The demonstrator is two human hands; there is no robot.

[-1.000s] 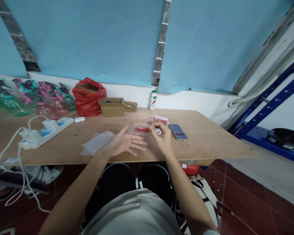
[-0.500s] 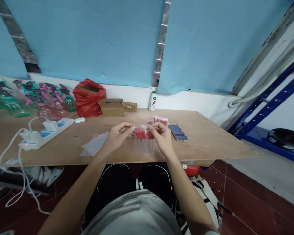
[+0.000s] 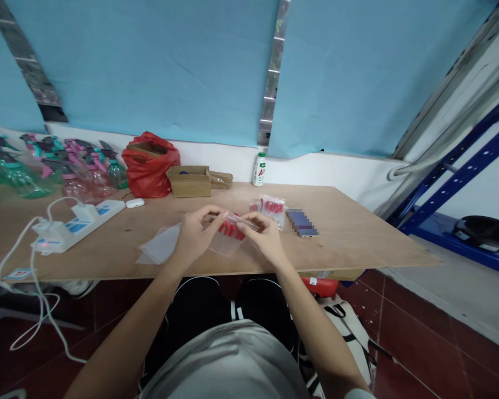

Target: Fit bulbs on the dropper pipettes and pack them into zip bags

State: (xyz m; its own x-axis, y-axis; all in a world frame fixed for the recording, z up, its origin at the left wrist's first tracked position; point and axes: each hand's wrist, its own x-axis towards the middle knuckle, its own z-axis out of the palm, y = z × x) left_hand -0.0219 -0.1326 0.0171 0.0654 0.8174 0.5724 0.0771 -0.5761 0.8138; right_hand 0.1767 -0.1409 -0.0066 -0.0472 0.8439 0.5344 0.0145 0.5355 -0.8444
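A clear plastic zip bag (image 3: 224, 244) with several red-topped items inside hangs tilted between my hands, above the front of the table. My left hand (image 3: 197, 230) pinches its upper left edge between thumb and fingers. At the upper right edge, my right hand (image 3: 264, 235) grips the same bag, thumb on the near side. Just beyond my right hand lie filled bags (image 3: 273, 208) with similar red-topped pieces. Flat, empty-looking clear bags (image 3: 160, 246) rest on the table beside my left forearm. What exactly the red-topped items are is too small to tell.
On the wooden table (image 3: 357, 233), a phone (image 3: 302, 223) lies right of the bags. A white bottle (image 3: 259, 169), a cardboard box (image 3: 189, 182) and a red plastic bag (image 3: 149, 166) stand along the back. Spray bottles (image 3: 27, 180) and a power strip (image 3: 81, 227) occupy the left.
The bag has tilted, its top edge now sloping down to the right and its lower part swung left. My right hand has shifted slightly left, uncovering more of the filled bags behind.
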